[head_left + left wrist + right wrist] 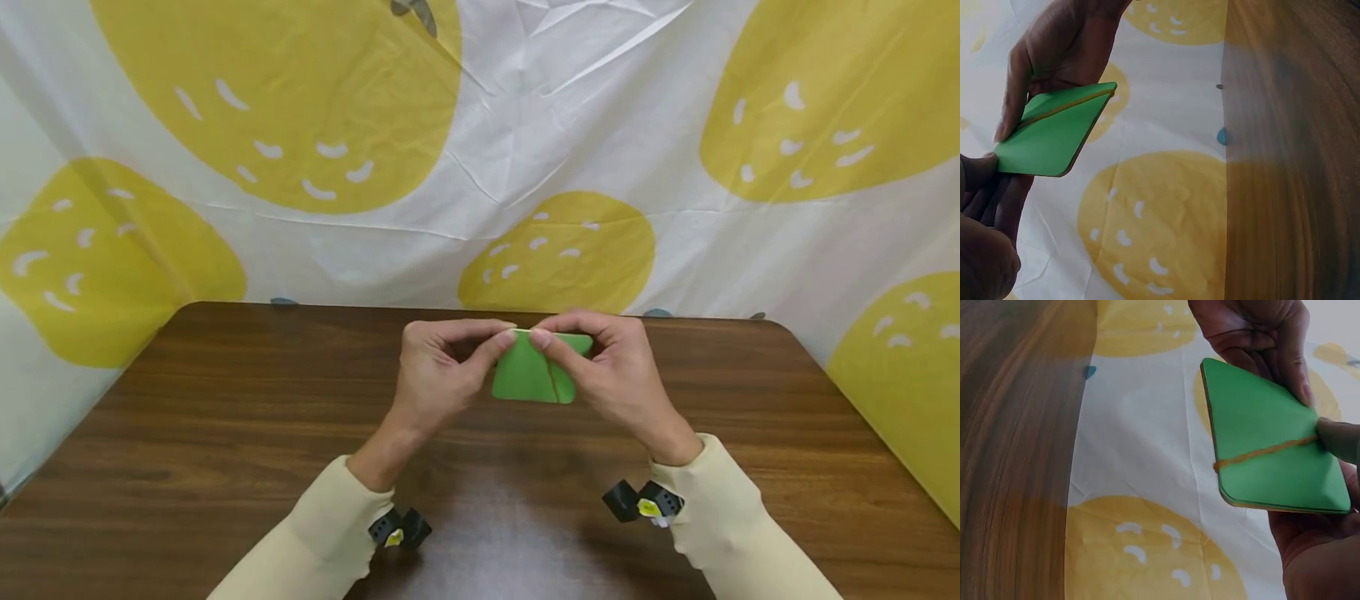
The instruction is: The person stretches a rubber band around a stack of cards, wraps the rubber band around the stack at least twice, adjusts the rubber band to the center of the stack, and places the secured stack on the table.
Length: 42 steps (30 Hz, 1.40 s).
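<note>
Both hands hold up a thin green stack of cards (522, 371) with rounded corners, above the far part of the table. A narrow orange-brown rubber band (1266, 451) runs across its face, nearer the right hand's side. The left hand (442, 367) pinches the stack's upper edge between thumb and fingers. Beside it, the right hand (618, 367) pinches the same edge, its thumb over the green face close to the band. From the left wrist view, the green face (1054, 140) tilts, and the fingers behind it are partly hidden.
A dark wood-grain table (262, 433) extends beneath the hands. Behind its far edge hangs a white curtain (360, 258) printed with large yellow fruit. Small black wrist cameras (401, 529) are strapped at both pale yellow sleeves (315, 525).
</note>
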Available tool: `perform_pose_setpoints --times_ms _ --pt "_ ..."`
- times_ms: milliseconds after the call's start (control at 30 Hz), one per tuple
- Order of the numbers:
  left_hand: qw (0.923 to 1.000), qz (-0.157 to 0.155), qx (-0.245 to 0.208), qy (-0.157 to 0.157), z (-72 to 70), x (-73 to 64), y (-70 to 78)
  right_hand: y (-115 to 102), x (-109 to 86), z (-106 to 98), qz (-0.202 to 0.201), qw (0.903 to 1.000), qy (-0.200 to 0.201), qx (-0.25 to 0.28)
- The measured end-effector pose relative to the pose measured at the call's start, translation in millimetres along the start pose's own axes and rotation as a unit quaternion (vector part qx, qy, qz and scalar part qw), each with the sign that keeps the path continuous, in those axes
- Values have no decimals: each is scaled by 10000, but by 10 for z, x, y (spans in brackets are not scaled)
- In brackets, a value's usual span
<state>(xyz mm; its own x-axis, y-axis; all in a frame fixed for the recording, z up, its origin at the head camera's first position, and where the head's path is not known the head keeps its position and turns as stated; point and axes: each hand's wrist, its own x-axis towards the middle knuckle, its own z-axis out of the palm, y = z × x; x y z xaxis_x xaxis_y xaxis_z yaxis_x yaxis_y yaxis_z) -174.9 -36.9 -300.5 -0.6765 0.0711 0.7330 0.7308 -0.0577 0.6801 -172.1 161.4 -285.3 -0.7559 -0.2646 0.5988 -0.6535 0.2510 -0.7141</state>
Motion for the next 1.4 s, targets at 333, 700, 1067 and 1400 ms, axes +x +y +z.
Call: perform_pose_setpoints --times_ms 333,700,1067,1400 --pt "9993 -357 -109 47 -20 19 -22 30 36 -46 509 9986 -122 99" --pt "9965 -734 -380 99 -41 36 -43 40 52 -85 835 9958 -218 309" --pt "9913 -1030 -397 717 -129 109 20 24 79 -155 1095 9939 -145 24" --pt "9806 -1124 -1004 1256 -268 199 88 37 78 -171 1320 9878 -806 197"
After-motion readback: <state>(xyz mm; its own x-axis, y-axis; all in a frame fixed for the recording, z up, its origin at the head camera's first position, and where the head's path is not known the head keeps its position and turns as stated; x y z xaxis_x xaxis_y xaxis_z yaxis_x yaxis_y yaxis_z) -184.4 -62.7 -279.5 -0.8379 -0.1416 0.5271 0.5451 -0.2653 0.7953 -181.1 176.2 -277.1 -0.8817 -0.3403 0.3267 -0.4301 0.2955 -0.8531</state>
